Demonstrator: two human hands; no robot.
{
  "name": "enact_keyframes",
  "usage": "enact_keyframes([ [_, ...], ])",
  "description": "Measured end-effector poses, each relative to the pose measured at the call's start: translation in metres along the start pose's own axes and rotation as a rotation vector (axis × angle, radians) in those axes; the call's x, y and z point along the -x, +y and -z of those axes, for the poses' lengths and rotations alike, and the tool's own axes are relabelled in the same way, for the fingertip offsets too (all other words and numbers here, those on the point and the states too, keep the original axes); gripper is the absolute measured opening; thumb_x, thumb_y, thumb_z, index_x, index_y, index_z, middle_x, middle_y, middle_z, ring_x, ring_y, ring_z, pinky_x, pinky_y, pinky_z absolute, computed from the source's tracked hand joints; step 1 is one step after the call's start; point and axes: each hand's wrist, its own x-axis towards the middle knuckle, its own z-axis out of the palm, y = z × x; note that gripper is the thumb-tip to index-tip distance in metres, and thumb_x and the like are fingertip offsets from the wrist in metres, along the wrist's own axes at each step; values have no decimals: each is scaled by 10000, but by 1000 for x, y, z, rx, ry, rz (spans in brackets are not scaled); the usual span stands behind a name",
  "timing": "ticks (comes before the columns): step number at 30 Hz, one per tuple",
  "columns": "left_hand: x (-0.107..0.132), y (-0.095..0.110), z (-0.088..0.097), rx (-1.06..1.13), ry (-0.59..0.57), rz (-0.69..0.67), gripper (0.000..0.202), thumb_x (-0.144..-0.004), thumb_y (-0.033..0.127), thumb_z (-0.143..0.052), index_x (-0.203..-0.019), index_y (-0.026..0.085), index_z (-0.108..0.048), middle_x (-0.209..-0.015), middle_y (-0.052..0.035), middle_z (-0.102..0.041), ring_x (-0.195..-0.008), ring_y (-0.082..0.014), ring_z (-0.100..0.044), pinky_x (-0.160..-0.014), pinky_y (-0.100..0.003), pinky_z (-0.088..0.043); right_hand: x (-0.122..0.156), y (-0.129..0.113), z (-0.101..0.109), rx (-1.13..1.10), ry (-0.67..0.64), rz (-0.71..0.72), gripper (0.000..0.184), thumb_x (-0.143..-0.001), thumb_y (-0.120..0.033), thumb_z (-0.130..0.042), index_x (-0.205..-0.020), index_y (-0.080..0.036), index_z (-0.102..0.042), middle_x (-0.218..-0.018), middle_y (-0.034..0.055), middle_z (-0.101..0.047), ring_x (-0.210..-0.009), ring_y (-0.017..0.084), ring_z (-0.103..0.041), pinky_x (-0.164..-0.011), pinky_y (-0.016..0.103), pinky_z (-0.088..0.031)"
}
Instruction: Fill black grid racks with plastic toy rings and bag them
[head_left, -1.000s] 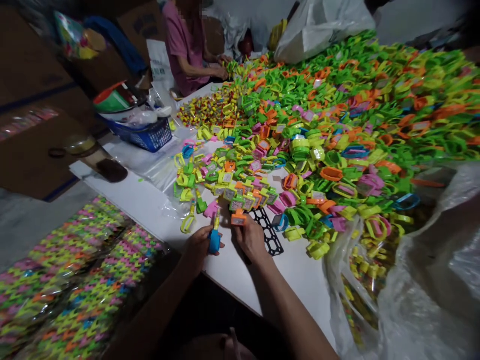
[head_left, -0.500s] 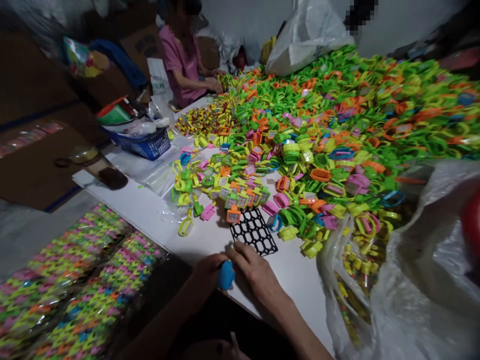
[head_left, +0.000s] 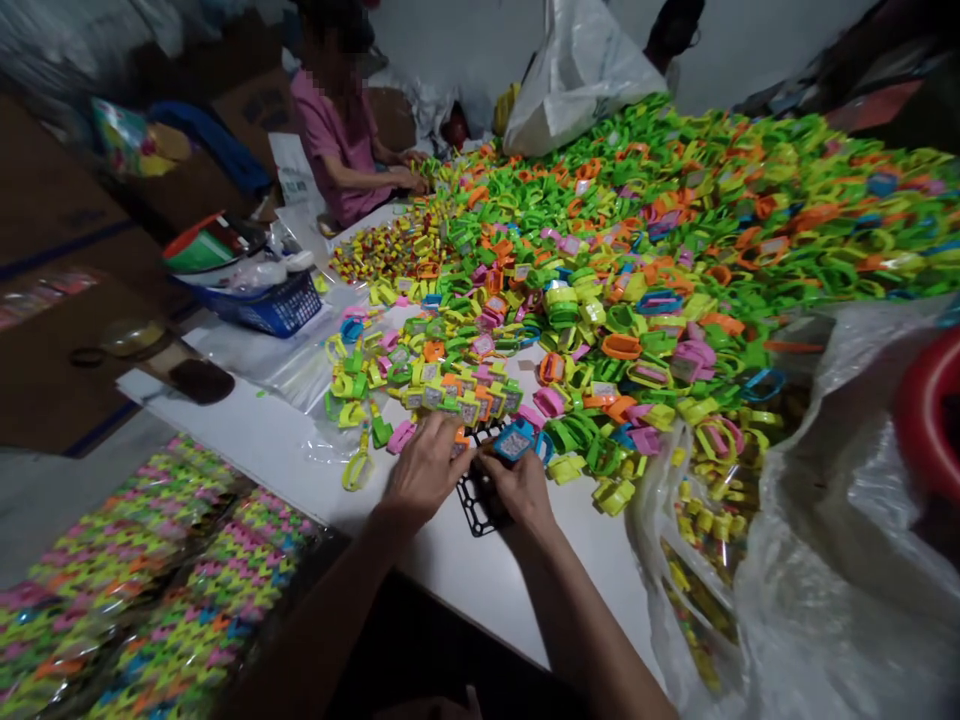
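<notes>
In the head view, my right hand (head_left: pixel 525 492) pinches a blue toy watch (head_left: pixel 514 440) by its side, its patterned face turned up. The watch is over a black plastic grid (head_left: pixel 477 515) lying on the white table. My left hand (head_left: pixel 426 468) is at the grid's left side, its fingers bent and closed. Part of an orange toy watch (head_left: pixel 460 438) shows beside its fingertips; what these fingers grip is hidden. Just beyond, rows of yellow, orange and green toy watches (head_left: pixel 469 395) stand close together, faces toward me.
A large heap of colourful toy watches (head_left: pixel 675 230) covers the table's far and right parts. An open plastic bag (head_left: pixel 817 520) stands at right, near a red basin (head_left: pixel 934 420). A blue basket (head_left: pixel 262 305) sits left. Packed watches (head_left: pixel 150 570) lie below left. A person in pink (head_left: pixel 337 150) works opposite.
Both hands have moved forward from the table's near edge onto the grid. The blue toy watch has gone forward and right, and is now in my right hand. The view has shifted slightly.
</notes>
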Motion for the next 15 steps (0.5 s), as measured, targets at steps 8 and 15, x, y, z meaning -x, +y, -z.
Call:
enact_keyframes([
  [8,-7,-9,6,170,-109,-85,327,-840,182,-577,-1165,165,-603,-1075,-90,-638,-1001,-220,-620,-879,-352,-519,-15,24,-13,388,-44,284,204,-742,-174,-471,-854,-166,-641,-783,91,-695,-693,224,-634,-650,300,-480],
  [15,9,-7,-4,69,-3,-113,389,-912,240,-511,-1295,180,-530,-1201,-127,-634,-1137,-254,-589,-974,-420,-484,-11,19,-15,419,-57,341,232,-758,-173,-468,-926,-158,-628,-800,82,-690,-694,212,-626,-649,288,-480],
])
